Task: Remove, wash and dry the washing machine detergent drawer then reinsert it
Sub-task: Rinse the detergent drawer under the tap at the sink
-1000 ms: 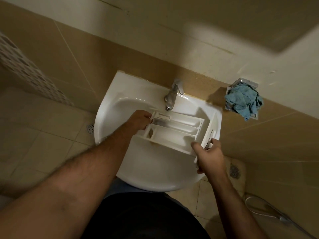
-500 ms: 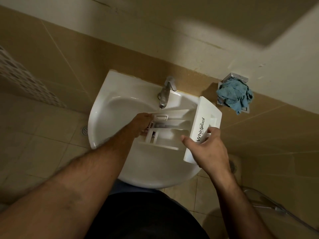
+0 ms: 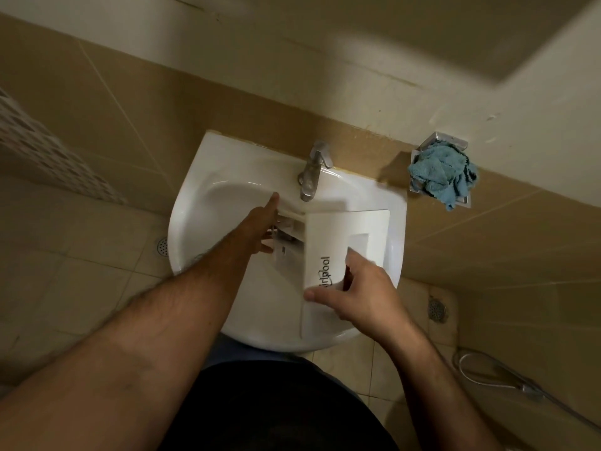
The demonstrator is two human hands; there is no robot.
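Note:
The white detergent drawer (image 3: 338,242) is held over the white basin (image 3: 201,219), tipped so its front panel with the Whirlpool lettering faces up. My right hand (image 3: 361,291) grips the panel's near end, thumb on its face and fingers curled behind. My left hand (image 3: 263,226) holds the drawer's back end, index finger stretched along the top rail and the other fingers under the compartments. The compartments are mostly hidden behind the panel. A metal tap (image 3: 312,174) stands just above the drawer; I see no water running.
A crumpled blue cloth (image 3: 442,177) sits in a metal wall holder right of the basin. A hose with a spray head (image 3: 517,382) lies on the tiled floor at the lower right. Floor drains (image 3: 437,308) show on both sides. A tiled wall backs the basin.
The drawer has been tipped up from lying flat in the basin, its front panel swinging up and to the left. My right hand moved with the panel; my left index finger stretched out.

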